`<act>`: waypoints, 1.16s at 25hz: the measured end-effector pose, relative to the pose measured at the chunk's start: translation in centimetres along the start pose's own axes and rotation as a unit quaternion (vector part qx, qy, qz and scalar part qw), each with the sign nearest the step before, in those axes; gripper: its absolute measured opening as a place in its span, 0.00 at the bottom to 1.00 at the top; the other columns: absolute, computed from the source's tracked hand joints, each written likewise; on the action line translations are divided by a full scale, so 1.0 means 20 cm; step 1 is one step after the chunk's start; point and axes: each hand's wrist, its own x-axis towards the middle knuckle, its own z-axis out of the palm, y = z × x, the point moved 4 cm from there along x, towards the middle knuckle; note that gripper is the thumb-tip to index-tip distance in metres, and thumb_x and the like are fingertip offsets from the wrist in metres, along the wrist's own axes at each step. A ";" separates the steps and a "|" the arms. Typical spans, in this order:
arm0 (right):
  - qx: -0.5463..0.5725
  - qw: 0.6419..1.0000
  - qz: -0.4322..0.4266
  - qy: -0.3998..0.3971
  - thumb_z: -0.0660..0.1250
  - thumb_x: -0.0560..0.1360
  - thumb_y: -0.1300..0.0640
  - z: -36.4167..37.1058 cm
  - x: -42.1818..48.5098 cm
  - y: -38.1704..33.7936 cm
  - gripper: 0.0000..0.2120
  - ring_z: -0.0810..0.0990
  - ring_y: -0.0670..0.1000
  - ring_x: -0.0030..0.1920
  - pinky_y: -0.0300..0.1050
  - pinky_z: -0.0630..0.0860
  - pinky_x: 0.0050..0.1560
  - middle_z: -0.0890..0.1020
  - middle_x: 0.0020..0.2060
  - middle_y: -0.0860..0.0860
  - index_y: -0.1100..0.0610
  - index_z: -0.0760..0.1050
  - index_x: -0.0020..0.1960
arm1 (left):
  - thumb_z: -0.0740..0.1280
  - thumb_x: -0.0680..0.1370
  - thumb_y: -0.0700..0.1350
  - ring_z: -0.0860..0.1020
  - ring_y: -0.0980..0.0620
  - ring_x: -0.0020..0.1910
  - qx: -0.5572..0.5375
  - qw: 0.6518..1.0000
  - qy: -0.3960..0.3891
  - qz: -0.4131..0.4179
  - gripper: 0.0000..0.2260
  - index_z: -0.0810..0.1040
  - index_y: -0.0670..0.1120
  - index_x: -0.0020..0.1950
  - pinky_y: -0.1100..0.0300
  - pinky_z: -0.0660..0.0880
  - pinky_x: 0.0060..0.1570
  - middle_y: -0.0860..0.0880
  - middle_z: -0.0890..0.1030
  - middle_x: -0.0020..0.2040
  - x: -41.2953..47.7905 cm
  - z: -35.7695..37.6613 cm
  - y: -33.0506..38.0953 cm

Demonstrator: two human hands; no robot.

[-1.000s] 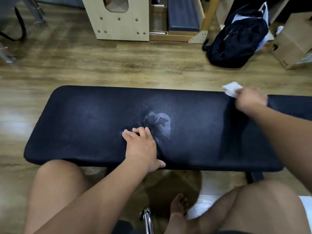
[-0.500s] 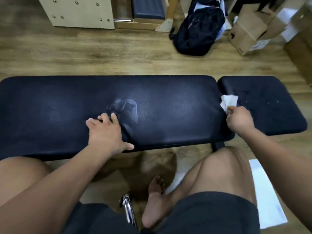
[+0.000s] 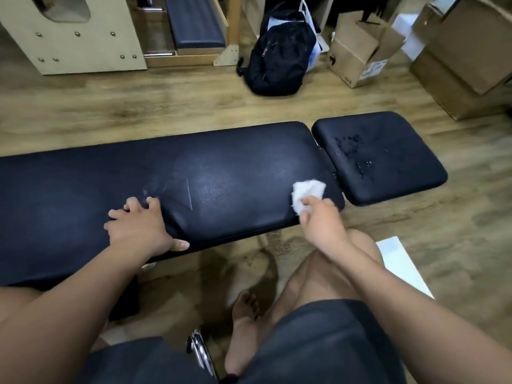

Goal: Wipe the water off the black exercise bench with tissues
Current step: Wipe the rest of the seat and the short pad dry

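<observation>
Nearest, at 6 o'clock: dark shorts, bare knees, and a bare foot (image 3: pixel 243 325) on the wood floor (image 3: pixel 166 106) beside some chrome tube (image 3: pixel 200 353). White sheet (image 3: pixel 401 268) flat on the floor out at 4 o'clock.

Left hand (image 3: pixel 138 228) at roughly 8 o'clock, palm down on the long pad (image 3: pixel 235 167) of the black exercise bench. Fingers spread, thumb over the near edge, grip loose and holding nothing.

Right hand (image 3: pixel 322 221) at 3 o'clock from the left one, grip pinching a crumpled white tissue (image 3: pixel 306 194). Wad up against the surface at the long pad's right end, close to the front edge.

Just past that, at 2 o'clock, the short seat pad (image 3: pixel 401 173), dotted with water beads (image 3: pixel 352 151), not wiped yet.

Further back: black backpack (image 3: pixel 279 56) at 12 o'clock, open cardboard box (image 3: pixel 357 59) at 1 o'clock, and a pale wooden frame (image 3: pixel 77 45) at 11 o'clock.
</observation>
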 end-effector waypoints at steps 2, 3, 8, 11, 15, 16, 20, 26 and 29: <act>-0.006 0.999 -0.050 -0.001 0.60 0.76 0.59 0.03 -0.03 -0.04 0.14 0.77 0.63 0.47 0.50 0.74 0.51 0.74 0.51 0.60 0.56 0.76 0.61 | 0.71 0.60 0.76 0.64 0.34 0.70 -0.003 1.000 0.009 0.003 0.57 0.52 0.51 0.78 0.41 0.73 0.61 0.41 0.59 0.73 -0.01 0.02 -0.01; -0.011 0.999 -0.049 0.009 0.60 0.76 0.58 0.01 -0.01 0.00 0.14 0.77 0.62 0.47 0.52 0.75 0.52 0.74 0.51 0.59 0.54 0.77 0.61 | 0.70 0.61 0.76 0.62 0.34 0.72 -0.009 1.000 0.015 0.003 0.57 0.50 0.51 0.79 0.40 0.71 0.64 0.41 0.58 0.74 -0.01 0.03 -0.02; 0.033 0.987 0.113 0.109 0.60 0.76 0.62 -0.11 0.10 0.28 0.15 0.76 0.66 0.50 0.52 0.72 0.55 0.74 0.53 0.64 0.60 0.77 0.60 | 0.67 0.62 0.78 0.56 0.34 0.75 -0.026 0.999 0.030 0.005 0.56 0.46 0.54 0.80 0.39 0.66 0.69 0.42 0.56 0.76 -0.03 0.07 -0.05; 0.007 0.992 0.065 0.105 0.60 0.73 0.60 0.02 -0.08 -0.06 0.13 0.76 0.65 0.48 0.53 0.73 0.48 0.75 0.52 0.62 0.60 0.76 0.55 | 0.72 0.60 0.75 0.59 0.33 0.72 -0.031 0.999 0.013 0.002 0.55 0.52 0.52 0.77 0.37 0.69 0.65 0.42 0.57 0.73 -0.01 0.04 -0.03; 0.046 0.989 -0.139 -0.012 0.61 0.72 0.56 0.26 -0.40 -0.65 0.12 0.77 0.59 0.46 0.50 0.75 0.46 0.74 0.53 0.55 0.54 0.77 0.54 | 0.75 0.59 0.73 0.60 0.32 0.72 -0.029 1.000 0.000 -0.005 0.55 0.55 0.50 0.75 0.37 0.72 0.62 0.41 0.57 0.73 0.01 0.02 -0.01; 0.046 0.982 -0.176 -0.043 0.62 0.73 0.57 0.28 -0.41 -0.70 0.13 0.77 0.59 0.47 0.50 0.74 0.47 0.74 0.53 0.54 0.54 0.78 0.55 | 0.74 0.59 0.74 0.60 0.32 0.72 -0.026 1.000 0.003 -0.004 0.55 0.54 0.50 0.76 0.37 0.73 0.62 0.41 0.57 0.74 0.01 0.03 -0.01; -0.001 0.992 -0.128 -0.009 0.63 0.72 0.57 0.15 -0.15 -0.36 0.15 0.78 0.60 0.47 0.50 0.76 0.49 0.73 0.53 0.56 0.52 0.79 0.58 | 0.71 0.62 0.75 0.57 0.32 0.74 -0.032 0.999 0.013 0.003 0.57 0.47 0.50 0.80 0.39 0.70 0.65 0.41 0.54 0.76 -0.01 0.06 -0.04; -0.062 0.986 0.128 0.086 0.59 0.73 0.62 -0.17 0.31 0.25 0.17 0.71 0.67 0.57 0.53 0.71 0.58 0.73 0.58 0.64 0.58 0.78 0.60 | 0.73 0.63 0.72 0.52 0.30 0.75 -0.044 0.999 0.002 0.005 0.59 0.45 0.49 0.81 0.36 0.64 0.70 0.41 0.39 0.79 -0.02 0.05 -0.02; -0.021 0.991 0.095 0.093 0.62 0.72 0.61 -0.04 0.31 -0.08 0.16 0.74 0.66 0.56 0.51 0.72 0.59 0.73 0.58 0.62 0.60 0.80 0.57 | 0.75 0.63 0.70 0.51 0.27 0.76 -0.041 0.999 -0.010 0.007 0.58 0.47 0.47 0.81 0.34 0.65 0.69 0.44 0.38 0.81 -0.01 0.02 0.00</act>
